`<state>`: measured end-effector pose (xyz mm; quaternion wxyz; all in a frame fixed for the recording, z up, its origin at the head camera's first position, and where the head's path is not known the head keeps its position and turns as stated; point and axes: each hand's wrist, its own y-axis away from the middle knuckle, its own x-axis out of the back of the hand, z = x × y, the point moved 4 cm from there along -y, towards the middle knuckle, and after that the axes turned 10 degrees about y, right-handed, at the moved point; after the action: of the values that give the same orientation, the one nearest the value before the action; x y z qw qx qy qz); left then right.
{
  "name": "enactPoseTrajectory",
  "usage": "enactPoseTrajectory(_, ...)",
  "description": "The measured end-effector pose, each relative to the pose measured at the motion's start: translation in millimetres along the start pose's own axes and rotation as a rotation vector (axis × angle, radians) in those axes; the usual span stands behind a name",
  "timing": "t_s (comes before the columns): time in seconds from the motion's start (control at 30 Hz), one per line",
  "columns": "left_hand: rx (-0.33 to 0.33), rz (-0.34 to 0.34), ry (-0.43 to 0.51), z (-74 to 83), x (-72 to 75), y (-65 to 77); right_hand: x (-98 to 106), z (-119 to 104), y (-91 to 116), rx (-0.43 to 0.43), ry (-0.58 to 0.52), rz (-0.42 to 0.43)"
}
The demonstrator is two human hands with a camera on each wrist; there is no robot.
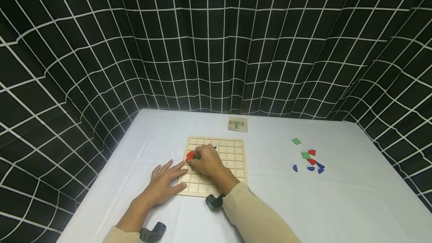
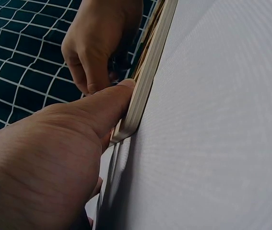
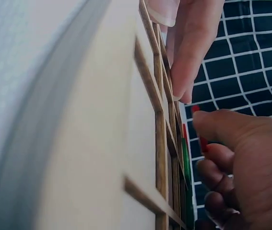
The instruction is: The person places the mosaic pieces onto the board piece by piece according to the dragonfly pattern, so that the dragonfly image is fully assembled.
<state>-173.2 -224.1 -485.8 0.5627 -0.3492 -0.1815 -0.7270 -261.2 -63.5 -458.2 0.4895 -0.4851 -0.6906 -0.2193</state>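
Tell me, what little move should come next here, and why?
Probably lower the red piece onto the gridded board: the right hand pinches it just off the board, and the left hand touches the board's edge, which may help steady it.

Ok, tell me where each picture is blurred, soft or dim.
Right wrist: near edge of the wooden board strongly blurred, red piece clearer; left wrist: dim, a shadow darkening the white cloth by the board's corner; head: brighter, though print on the small card looks soft.
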Motion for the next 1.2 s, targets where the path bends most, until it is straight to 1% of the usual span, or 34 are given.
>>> enactPoseTrajectory(0.17,-0.003,0.000,0.007,0.6,0.1,0.6,-2,-2,2,0.029,0.050,-0.006)
enactPoseTrajectory(0.37,0.005,-0.001,0.003,1.1,-0.2,0.1,-3,-4,1,0.047,0.103,-0.036)
enactPoseTrajectory(0.47,0.008,-0.001,-0.003,0.8,-0.4,-0.3,-3,-5,1,0.053,0.118,-0.035)
enactPoseTrajectory(0.63,0.008,0.001,-0.004,0.7,-0.6,-0.4,-3,-5,1,0.057,0.125,-0.032)
enactPoseTrajectory(0.8,0.008,-0.004,0.003,0.4,-0.8,0.2,0,-5,2,0.048,0.087,-0.039)
enactPoseTrajectory(0.9,0.000,-0.001,0.005,0.7,-0.5,-0.1,7,-5,1,0.037,0.032,-0.025)
enactPoseTrajectory(1.0,-0.003,0.004,-0.002,0.5,-0.4,-0.6,20,-5,0,0.026,-0.027,0.000)
enactPoseTrajectory(1.1,0.004,0.004,-0.009,-0.1,-0.9,-0.9,39,-5,0,0.014,-0.059,0.027)
enactPoseTrajectory(1.2,0.013,0.003,-0.010,-0.6,-1.2,-0.9,63,-6,3,0.006,-0.072,0.074)
